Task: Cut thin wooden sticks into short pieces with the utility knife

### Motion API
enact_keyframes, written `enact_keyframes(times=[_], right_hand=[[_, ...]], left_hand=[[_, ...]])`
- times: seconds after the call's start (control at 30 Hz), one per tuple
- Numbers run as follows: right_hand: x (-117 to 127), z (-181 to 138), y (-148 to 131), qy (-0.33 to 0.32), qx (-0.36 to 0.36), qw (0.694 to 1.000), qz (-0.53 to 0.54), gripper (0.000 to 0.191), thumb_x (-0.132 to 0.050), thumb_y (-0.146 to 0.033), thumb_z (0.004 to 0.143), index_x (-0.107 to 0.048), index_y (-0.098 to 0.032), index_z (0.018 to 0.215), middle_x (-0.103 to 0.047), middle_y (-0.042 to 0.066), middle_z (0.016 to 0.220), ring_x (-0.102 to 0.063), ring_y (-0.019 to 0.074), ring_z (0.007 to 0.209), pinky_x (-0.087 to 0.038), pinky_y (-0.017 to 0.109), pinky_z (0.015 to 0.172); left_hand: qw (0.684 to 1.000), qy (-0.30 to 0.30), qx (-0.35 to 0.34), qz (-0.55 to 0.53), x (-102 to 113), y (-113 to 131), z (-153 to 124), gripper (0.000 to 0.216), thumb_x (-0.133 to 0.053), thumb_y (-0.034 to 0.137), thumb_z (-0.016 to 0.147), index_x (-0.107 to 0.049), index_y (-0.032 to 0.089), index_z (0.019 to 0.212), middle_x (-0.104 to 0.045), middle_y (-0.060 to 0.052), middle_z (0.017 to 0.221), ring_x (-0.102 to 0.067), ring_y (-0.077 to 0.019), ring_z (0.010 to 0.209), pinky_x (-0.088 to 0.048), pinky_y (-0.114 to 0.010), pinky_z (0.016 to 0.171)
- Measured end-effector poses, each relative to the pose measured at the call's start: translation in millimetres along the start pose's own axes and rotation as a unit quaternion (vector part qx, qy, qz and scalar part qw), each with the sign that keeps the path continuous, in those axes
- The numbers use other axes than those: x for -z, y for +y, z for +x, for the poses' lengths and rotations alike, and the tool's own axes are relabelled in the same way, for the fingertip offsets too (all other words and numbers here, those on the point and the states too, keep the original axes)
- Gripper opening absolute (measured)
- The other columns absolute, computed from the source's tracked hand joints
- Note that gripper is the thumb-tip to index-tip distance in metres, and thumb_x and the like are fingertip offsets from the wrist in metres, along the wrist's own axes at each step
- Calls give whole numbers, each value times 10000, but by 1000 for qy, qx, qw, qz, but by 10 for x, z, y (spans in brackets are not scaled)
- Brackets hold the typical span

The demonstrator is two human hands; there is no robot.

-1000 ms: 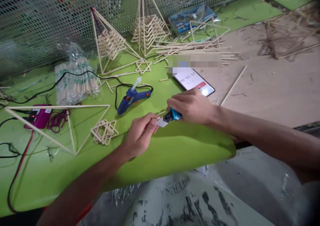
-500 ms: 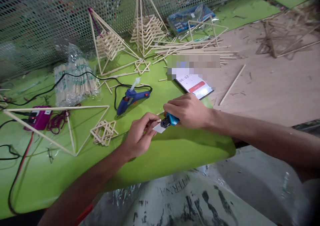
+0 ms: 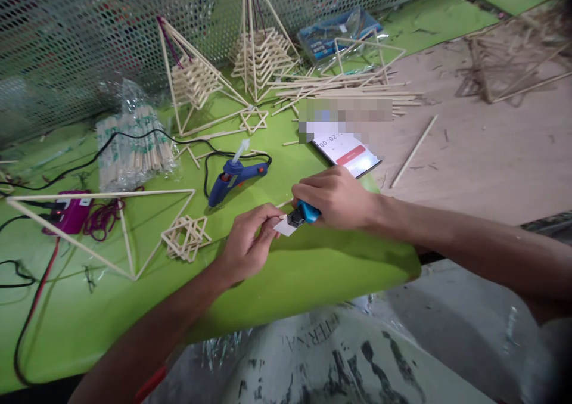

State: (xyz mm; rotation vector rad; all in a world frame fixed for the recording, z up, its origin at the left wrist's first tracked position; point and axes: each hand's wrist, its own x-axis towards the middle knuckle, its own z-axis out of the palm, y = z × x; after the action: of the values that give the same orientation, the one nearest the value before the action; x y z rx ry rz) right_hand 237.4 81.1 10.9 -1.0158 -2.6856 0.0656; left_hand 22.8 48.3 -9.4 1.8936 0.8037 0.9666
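My right hand (image 3: 335, 198) is wrapped round a blue and black utility knife (image 3: 307, 212), its broad blade pointing left. Just left of the blade, my left hand (image 3: 250, 237) is closed in a pinch on a thin wooden stick (image 3: 283, 217). Only a short pale end of that stick shows at the fingertips, touching or very near the blade. Beyond the hands lies a blue glue gun (image 3: 232, 177) with a clear glue stick in its back. A small woven star of sticks (image 3: 185, 237) rests left of my left hand.
A phone (image 3: 351, 151) showing a timer lies behind my right hand. Stick pyramids (image 3: 263, 58) and a pile of loose sticks (image 3: 339, 88) stand farther back. Left are bagged sticks (image 3: 134, 145), a large stick frame (image 3: 102, 194), a purple power adapter (image 3: 71, 213) and cables.
Both hands keep nearly the same place and grip. The left fingers have shifted very slightly at the blade. Everything else on the table is unmoved.
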Motion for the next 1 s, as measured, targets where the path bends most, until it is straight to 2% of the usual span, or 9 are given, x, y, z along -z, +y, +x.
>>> enact_keyframes(times=[0.5, 0.73, 1.0], right_hand=[[-2, -11, -1, 2, -2, 1000, 11, 118, -425, -233, 848, -482, -201, 750, -504, -8, 608, -338, 103, 507, -223, 290, 512], [-17, -13, 2, -2, -10, 1000, -3, 99, -412, -176, 820, -506, -192, 797, -543, 6, 643, -373, 113, 523, -217, 297, 516], [30, 2, 11, 2, -45, 999, -16, 121, -393, -209, 792, -511, -190, 778, -540, 17, 628, -367, 120, 520, -194, 299, 505]], left_hand=[[999, 1, -9, 33, 11, -1, -3, 87, -530, 248, 942, -599, 200, 922, -562, 33, 674, -447, -76, 545, -337, -206, 519], [998, 21, -23, 61, 25, 22, 0, 113, -534, 240, 933, -625, 183, 896, -545, 39, 594, -459, -74, 489, -334, -200, 485], [996, 51, -31, 65, 14, 79, -11, 152, -517, 224, 941, -632, 166, 859, -514, 41, 555, -449, -66, 467, -336, -197, 472]])
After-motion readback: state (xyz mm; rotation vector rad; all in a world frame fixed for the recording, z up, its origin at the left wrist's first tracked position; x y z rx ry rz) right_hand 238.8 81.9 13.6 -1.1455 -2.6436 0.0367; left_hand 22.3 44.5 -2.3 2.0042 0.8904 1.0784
